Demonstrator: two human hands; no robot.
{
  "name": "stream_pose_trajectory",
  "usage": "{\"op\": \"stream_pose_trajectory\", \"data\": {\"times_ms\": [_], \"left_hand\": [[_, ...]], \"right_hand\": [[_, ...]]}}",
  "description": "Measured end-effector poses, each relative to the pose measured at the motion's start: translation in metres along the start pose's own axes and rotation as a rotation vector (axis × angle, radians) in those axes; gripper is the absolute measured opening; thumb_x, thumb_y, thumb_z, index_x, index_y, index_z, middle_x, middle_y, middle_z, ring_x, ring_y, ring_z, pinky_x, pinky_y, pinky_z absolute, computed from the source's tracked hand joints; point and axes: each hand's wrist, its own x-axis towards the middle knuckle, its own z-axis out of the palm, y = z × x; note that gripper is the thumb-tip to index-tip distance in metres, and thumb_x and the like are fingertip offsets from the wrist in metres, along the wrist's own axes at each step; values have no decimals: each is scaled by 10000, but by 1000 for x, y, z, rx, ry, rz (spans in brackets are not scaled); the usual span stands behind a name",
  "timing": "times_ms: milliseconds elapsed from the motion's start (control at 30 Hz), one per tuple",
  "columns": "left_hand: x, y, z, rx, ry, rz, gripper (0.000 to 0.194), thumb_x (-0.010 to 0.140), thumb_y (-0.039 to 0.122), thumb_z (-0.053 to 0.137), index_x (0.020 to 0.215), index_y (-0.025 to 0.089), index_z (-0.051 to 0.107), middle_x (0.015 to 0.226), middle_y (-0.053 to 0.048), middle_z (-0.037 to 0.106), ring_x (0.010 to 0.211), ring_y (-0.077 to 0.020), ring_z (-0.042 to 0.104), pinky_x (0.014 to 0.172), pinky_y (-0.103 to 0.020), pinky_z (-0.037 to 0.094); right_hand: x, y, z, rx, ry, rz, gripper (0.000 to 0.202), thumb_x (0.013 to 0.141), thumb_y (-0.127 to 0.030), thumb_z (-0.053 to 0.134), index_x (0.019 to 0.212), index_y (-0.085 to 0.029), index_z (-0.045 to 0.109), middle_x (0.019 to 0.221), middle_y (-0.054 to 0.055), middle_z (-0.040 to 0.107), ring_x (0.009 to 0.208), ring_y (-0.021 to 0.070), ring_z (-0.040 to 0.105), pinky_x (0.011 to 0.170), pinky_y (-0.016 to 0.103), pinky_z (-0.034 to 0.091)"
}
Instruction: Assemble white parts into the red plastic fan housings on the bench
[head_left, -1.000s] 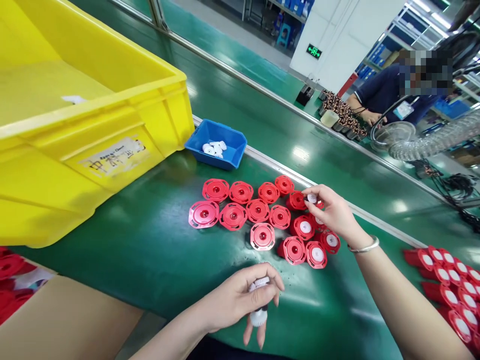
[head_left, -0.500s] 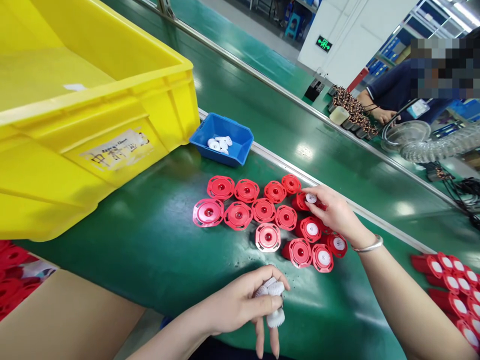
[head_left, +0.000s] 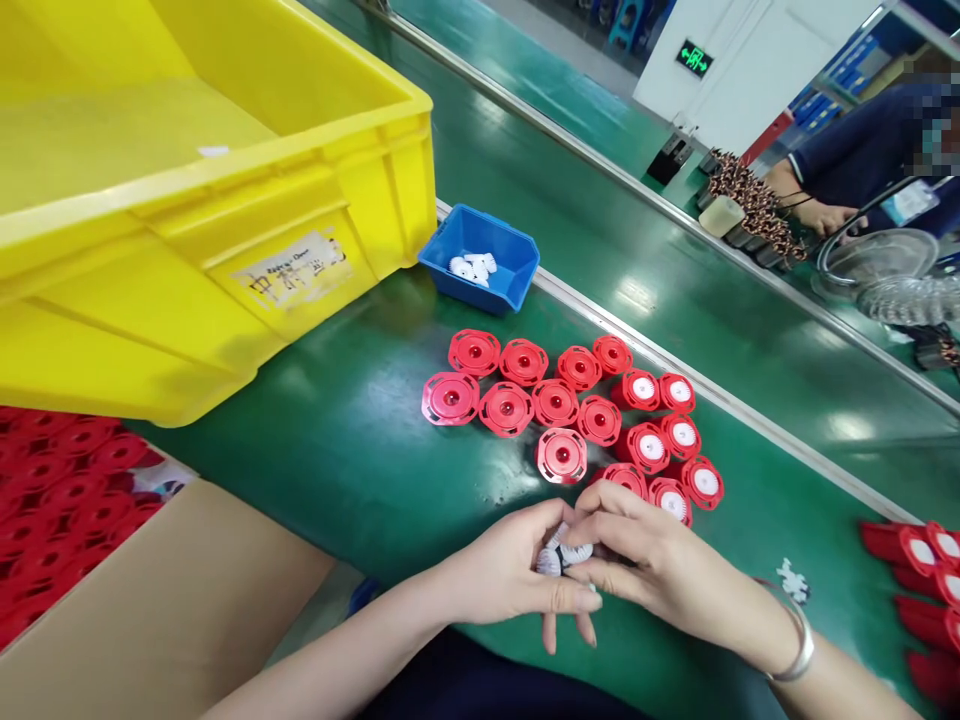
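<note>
My left hand [head_left: 517,570] is curled around several small white gears [head_left: 550,563], low over the front of the bench. My right hand [head_left: 660,565], with a bangle at its wrist, meets it there, its fingertips pinching one white gear [head_left: 576,552] at the left palm. Just beyond my hands stand red plastic housings in a cluster. Those on the right, such as one housing [head_left: 657,469], carry white gears on top. A housing [head_left: 562,456] nearer the left shows a bare dark centre. My right fingers partly hide the front ones.
A blue bin [head_left: 517,285] with white gears stands beside a large yellow crate [head_left: 382,190]. A cardboard box [head_left: 247,570] of red housings is at lower left. More gear-topped housings [head_left: 919,548] and white pieces [head_left: 793,582] lie right. Across the rail, a co-worker's hand [head_left: 825,215] is near copper-wound parts.
My right hand has left a far housing, which now shows a white gear on top, and come back to my left hand. The view has shifted, moving the scene rightward overall.
</note>
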Motion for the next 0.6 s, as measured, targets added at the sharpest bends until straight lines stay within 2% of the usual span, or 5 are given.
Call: {"op": "stream_pose_trajectory", "data": {"times_ms": [167, 400, 500, 600], "left_hand": [[-1, 0, -2, -17, 14, 78, 390, 789, 320, 778, 962, 187, 456, 815, 9, 636, 699, -166, 735, 441, -148, 520], [-3, 0, 0, -1, 84, 110, 400, 767, 319, 803, 932, 183, 465, 767, 2, 655, 680, -153, 716, 461, -150, 506], [-4, 4, 1, -1, 123, 159, 380, 775, 325, 795, 909, 181, 470, 792, -18, 664, 666, -154, 707, 457, -158, 493], [-4, 9, 1, 7, 138, 166, 355, 783, 335, 786, 884, 172, 488, 738, -3, 634, 639, -150, 691, 441, -156, 479]], "right_hand": [[-3, 7, -4, 42, 145, -111, 202, 909, -171, 626, 1094, -227, 571, 1049, 58, 558, 921, 150, 581, 795, 287, 515], [-1, -2, -4, 0, 102, -64, 221, 859, -166, 654, 1023, -235, 523, 997, 51, 566, 885, 162, 571, 761, 293, 519], [-2, -3, -6, 12, 165, -72, 264, 835, -125, 638, 1043, -241, 523, 991, 50, 560, 883, 167, 571, 749, 291, 523], [0, 0, -17, -13, 232, -84, 282, 841, -100, 599, 1082, -243, 569, 1015, 58, 554, 900, 166, 575, 759, 287, 525]]}}
